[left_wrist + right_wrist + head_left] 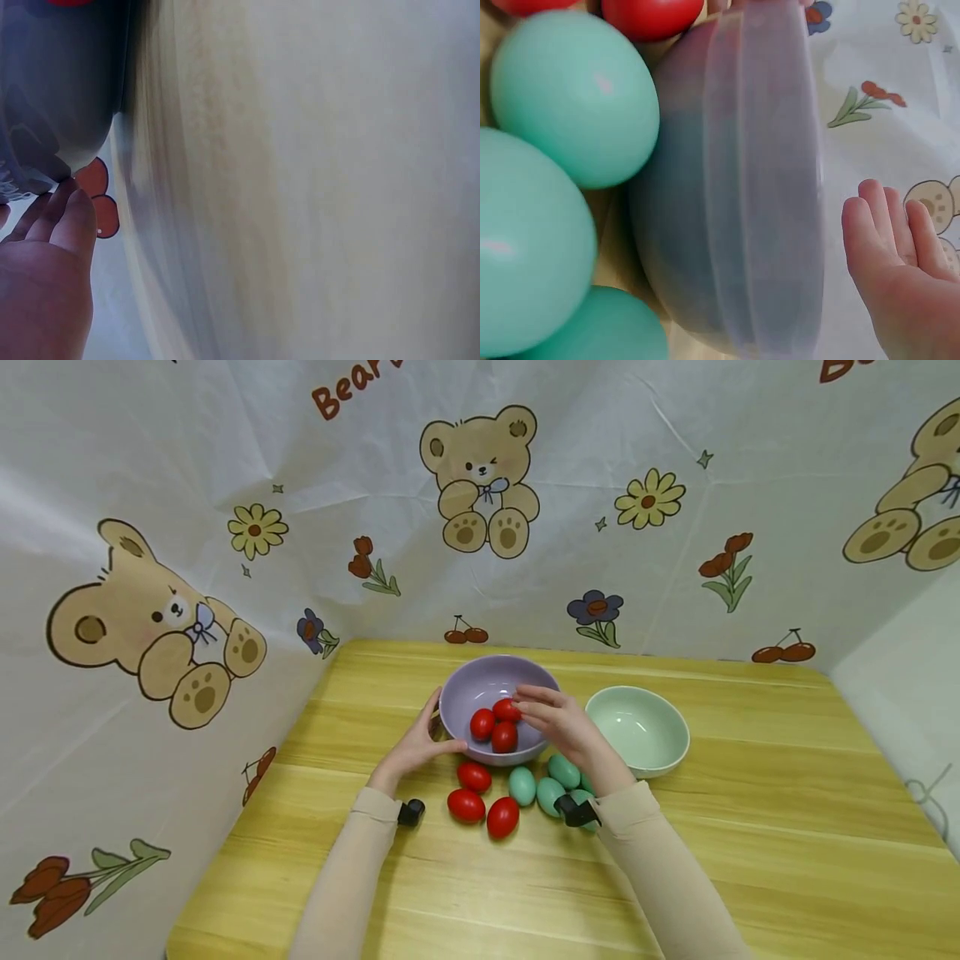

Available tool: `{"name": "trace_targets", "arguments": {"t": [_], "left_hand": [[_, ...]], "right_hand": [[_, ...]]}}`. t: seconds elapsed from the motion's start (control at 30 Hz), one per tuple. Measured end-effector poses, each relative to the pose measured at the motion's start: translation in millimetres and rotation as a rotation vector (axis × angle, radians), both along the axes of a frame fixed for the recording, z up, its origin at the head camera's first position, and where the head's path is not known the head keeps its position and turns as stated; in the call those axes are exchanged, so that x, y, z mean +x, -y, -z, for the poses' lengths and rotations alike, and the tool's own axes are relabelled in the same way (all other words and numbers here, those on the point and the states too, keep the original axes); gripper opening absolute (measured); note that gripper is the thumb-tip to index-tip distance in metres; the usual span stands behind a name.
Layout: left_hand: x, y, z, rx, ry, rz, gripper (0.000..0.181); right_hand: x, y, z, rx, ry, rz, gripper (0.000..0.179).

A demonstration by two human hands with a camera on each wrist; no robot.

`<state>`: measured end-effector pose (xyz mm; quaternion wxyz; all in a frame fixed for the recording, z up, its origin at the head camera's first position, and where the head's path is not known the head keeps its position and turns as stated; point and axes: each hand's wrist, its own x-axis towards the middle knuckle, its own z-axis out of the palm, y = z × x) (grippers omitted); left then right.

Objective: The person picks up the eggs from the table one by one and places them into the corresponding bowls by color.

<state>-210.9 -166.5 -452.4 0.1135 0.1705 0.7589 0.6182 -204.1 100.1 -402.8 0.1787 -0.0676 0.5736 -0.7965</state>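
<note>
A purple bowl (pixel 480 677) holds 3 red eggs (pixel 504 737). At its left side my left hand (pixel 411 748) spans the outer wall, thumb along the front rim and fingers round the side; in the left wrist view the fingertips (pixel 79 206) meet the bowl's wall. Above the bowl's right part my right hand (pixel 558 722) hovers, fingers loosely extended beside the eggs. The right wrist view shows that hand (pixel 907 277) past the bowl's rim (pixel 780 180), holding nothing. In front of the bowl lie 3 more red eggs (pixel 466 806) and several mint-green eggs (pixel 522 787).
A pale green bowl (pixel 637 731) stands right of the purple one, with nothing in it. Some green eggs are partly hidden under my right wrist. The wooden table (pixel 765 810) meets a white cloth backdrop (pixel 315 568) printed with bears and flowers at the back and left.
</note>
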Motion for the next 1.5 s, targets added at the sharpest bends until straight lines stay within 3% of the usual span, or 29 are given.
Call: {"name": "trace_targets", "arguments": {"t": [0.43,0.93,1.23,1.5], "left_hand": [[-0.6,-0.9,-2.1,-0.019,0.021,-0.007,0.106],[-0.6,-0.7,-2.2,-0.009,0.006,0.003,0.106],[-0.2,-1.0,-1.8,-0.01,-0.007,0.0,0.105],[-0.7,-0.8,-1.1,-0.01,0.01,-0.005,0.105]], "right_hand": [[40.1,-15.7,7.0,0.017,-0.047,-0.071,0.053],[81.9,-10.6,26.8,0.333,-0.252,-0.247,0.055],[90.6,-2.8,37.9,0.348,-0.287,-0.293,0.058],[93.6,3.9,49.6,0.401,-0.351,-0.256,0.061]]}}
